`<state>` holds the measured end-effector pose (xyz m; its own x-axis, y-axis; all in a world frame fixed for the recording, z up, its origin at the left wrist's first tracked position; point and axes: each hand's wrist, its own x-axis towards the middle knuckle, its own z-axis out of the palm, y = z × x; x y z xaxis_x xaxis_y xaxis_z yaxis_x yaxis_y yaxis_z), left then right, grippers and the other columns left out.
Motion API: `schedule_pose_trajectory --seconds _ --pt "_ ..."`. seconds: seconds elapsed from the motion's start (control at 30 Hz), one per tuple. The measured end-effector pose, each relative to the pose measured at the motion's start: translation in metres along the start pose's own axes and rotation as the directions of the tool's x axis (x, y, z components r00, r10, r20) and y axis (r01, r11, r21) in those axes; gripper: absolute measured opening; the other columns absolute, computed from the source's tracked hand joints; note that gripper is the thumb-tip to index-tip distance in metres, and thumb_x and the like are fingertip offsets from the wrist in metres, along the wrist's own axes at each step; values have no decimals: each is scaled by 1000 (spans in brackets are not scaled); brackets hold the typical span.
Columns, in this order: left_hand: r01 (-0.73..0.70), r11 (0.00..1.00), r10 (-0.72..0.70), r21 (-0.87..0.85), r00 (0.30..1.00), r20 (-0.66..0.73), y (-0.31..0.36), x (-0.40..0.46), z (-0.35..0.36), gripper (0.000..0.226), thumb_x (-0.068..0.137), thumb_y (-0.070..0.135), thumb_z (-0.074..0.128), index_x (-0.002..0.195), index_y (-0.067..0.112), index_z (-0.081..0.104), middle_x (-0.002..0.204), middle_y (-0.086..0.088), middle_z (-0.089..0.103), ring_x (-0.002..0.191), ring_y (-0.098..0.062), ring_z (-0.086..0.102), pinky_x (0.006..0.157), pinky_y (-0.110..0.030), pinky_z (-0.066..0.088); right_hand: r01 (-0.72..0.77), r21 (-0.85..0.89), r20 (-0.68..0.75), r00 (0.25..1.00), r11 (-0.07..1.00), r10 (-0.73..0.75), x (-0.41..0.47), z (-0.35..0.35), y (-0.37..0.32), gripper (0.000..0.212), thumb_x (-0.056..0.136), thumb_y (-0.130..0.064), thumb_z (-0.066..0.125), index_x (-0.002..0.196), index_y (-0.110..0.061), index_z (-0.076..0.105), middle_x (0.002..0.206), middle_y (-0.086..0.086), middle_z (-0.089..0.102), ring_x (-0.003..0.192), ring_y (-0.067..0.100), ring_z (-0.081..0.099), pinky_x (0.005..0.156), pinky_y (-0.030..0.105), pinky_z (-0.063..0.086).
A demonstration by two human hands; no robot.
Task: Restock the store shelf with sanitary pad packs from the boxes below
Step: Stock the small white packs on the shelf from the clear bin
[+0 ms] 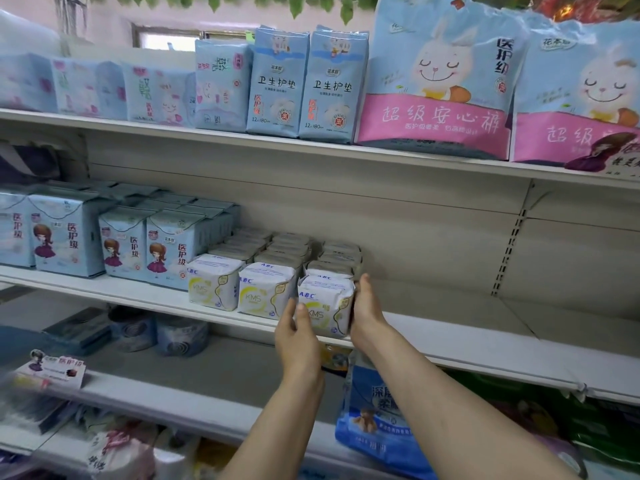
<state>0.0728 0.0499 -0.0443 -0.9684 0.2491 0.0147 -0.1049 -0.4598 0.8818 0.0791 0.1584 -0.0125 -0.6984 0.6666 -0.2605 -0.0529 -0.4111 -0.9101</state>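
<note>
At centre frame, on the middle shelf [450,344], the left hand [298,336] and right hand [367,313] flank a white pad pack [325,306], fingers straight and pressed against its sides, probably squaring it into the front row; the pack is soft, plastic-wrapped, lettered ABC in blue with yellow swirls; matching packs [242,289] sit just left.

Packs in rows along the middle shelf [450,344]

The front ABC pack [323,304] sits between left hand [298,336] and right hand [367,308], rightmost of three rows; taller packs [166,251] stand to their left.
</note>
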Motion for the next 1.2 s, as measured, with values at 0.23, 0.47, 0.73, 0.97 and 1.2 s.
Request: schedule_pose_trajectory --seconds 0.23,0.47,0.73,0.97,1.2 --pt "10 1000 -10 -3 999 -52 -4 9 -6 49 104 30 50 150 15 43 153 0 44 139 -13 43 110 -29 35 8 -17 -25 1000 1000 -9 6 11 4 81 97 -73 13 128 -20 66 116 13 73 105 34 70 89 46 57" --pt "-57 995 61 85 997 -55 -12 22 -3 54 103 37 52 153 20 38 162 2 30 147 -12 30 121 -41 29 12 -54 8 1000 998 -12 9 12 6 83 96 -75 13 126 -19 67 116 13 73 107 34 69 96 48 54" --pt "-109 981 129 164 985 -117 -14 27 3 51 99 34 58 147 18 45 155 -3 38 144 -19 36 117 -44 35 87 -113 -60 994 990 -94 11 7 8 75 94 -73 21 123 -21 68 124 10 70 108 30 68 100 44 52" --pt "-106 987 123 121 982 -140 -11 22 3 47 98 22 61 142 12 48 152 -5 39 141 -18 38 104 -24 35 176 -211 -270 935 961 -231 30 -10 -12 56 108 -46 24 154 -16 35 158 5 36 144 23 34 117 35 24" --pt "-72 994 86 85 981 -175 -7 23 7 46 97 20 64 139 11 49 149 -7 40 124 -12 46 98 -22 37 117 -35 -162 979 992 -122 60 4 -29 67 104 -59 27 127 -8 64 119 12 69 78 19 62 67 23 47"
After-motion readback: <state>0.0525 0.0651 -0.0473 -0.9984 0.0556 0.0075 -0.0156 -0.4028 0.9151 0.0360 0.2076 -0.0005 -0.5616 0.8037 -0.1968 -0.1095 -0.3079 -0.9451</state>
